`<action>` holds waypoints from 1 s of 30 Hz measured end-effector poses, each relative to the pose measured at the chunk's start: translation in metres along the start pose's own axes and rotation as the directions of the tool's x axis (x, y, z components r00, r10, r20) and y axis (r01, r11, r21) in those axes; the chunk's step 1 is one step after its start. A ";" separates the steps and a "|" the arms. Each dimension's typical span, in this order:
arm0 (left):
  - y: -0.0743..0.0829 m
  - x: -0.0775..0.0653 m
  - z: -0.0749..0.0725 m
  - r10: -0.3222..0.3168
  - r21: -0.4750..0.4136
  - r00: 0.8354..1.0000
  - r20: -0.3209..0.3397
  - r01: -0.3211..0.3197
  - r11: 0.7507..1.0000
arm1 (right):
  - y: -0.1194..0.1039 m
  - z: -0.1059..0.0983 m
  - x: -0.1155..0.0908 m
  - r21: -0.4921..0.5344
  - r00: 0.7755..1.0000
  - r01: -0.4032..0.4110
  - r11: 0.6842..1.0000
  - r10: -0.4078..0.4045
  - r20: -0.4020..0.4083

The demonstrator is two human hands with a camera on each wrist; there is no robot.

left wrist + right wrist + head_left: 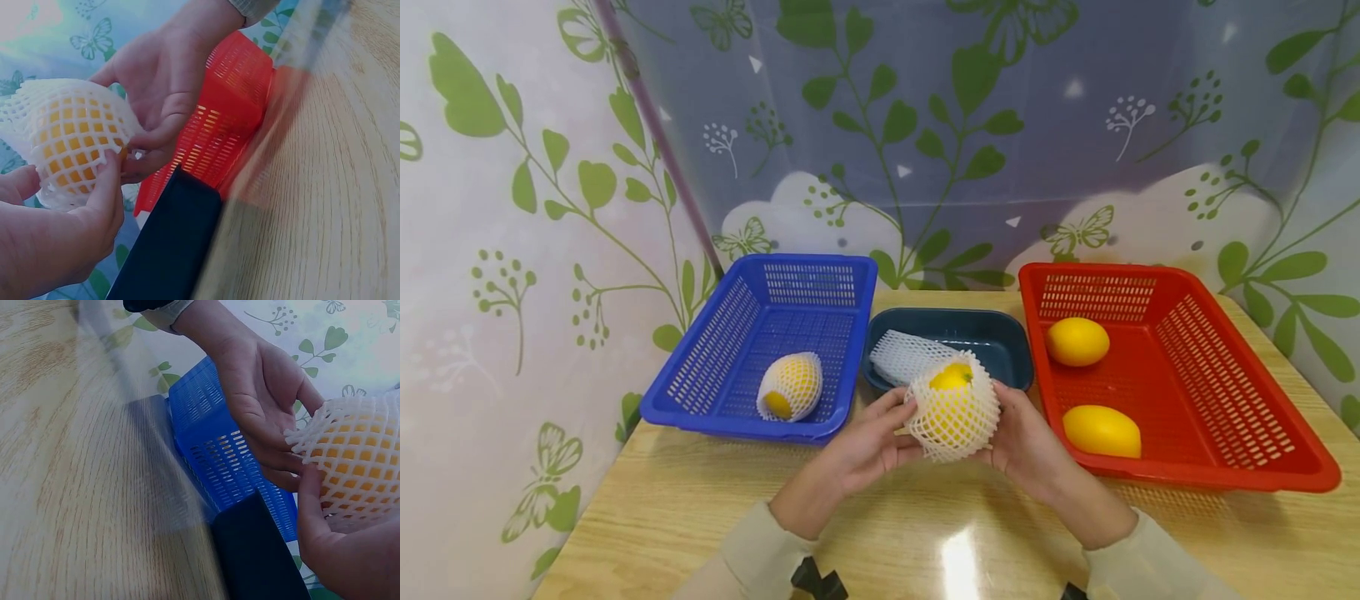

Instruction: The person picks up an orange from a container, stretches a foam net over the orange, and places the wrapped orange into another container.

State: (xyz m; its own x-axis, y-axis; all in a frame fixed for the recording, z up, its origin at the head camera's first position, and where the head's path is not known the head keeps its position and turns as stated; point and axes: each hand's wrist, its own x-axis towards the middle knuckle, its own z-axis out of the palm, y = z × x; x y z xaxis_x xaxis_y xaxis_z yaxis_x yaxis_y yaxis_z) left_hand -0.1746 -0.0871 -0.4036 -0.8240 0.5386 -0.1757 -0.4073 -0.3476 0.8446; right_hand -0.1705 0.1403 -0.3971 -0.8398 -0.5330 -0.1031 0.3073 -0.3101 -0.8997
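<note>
Head view: the thumb and fingertips of the left hand (876,437) pinch the side of a white, stretchy-looking foam net sleeve (958,429), its digits bent around the edge. The right hand (1026,433) grips the opposite side; some of its fingertips are hidden behind the mesh, so I cannot tell exactly where they press. Inside the sleeve sits a rounded, smooth yellow fruit (951,377), bare at the top where the net gapes, and held up between both palms just in front of the tray.

I would expect the fruit to be modest in weight, firm but bruisable, and its glossy skin a little slippery. The sleeve should be feather-light, soft and springy, with thin strands that could tear if yanked by one loop. The best hold is probably broad: one hand cupped under the fruit, the other pinching several strands of the rim together.

Just beyond the hands, an oblong dark teal tray (1000,337) holds flat white foam nets (901,357). To its left, a blue plastic basket (718,422) contains a net-wrapped yellow fruit (792,383); to its right, a red plastic basket (1217,475) holds two bare yellow fruits (1077,342). Everything rests on a pale wood-grain table (887,533).
</note>
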 end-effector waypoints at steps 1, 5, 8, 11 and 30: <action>0.000 0.000 0.000 -0.001 -0.003 1.000 0.003 0.001 1.000 | 0.000 0.000 -0.001 0.005 1.000 0.006 1.000 -0.006 0.002; 0.000 -0.001 0.000 -0.002 0.003 1.000 0.012 0.002 1.000 | 0.002 -0.001 -0.002 0.001 0.999 0.034 0.999 -0.034 0.011; 0.000 0.000 0.000 0.000 0.017 1.000 0.006 -0.001 1.000 | 0.003 -0.001 -0.001 0.006 0.999 0.034 0.999 -0.034 -0.006; -0.001 0.001 -0.001 0.003 0.043 1.000 -0.022 -0.002 0.999 | 0.003 0.000 -0.001 0.029 0.999 0.013 0.999 -0.012 -0.048; -0.002 -0.002 0.003 0.336 0.385 0.942 -0.031 -0.299 0.873 | 0.009 0.007 0.001 0.201 0.993 -0.017 0.980 0.039 -0.107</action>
State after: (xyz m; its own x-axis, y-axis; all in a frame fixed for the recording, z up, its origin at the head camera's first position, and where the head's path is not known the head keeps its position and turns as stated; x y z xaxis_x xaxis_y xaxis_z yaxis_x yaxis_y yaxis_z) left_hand -0.1713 -0.0855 -0.4035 -0.9246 0.3668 0.1023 0.0419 -0.1691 0.9847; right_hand -0.1658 0.1311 -0.4019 -0.8704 -0.4571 -0.1829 0.4047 -0.4529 -0.7944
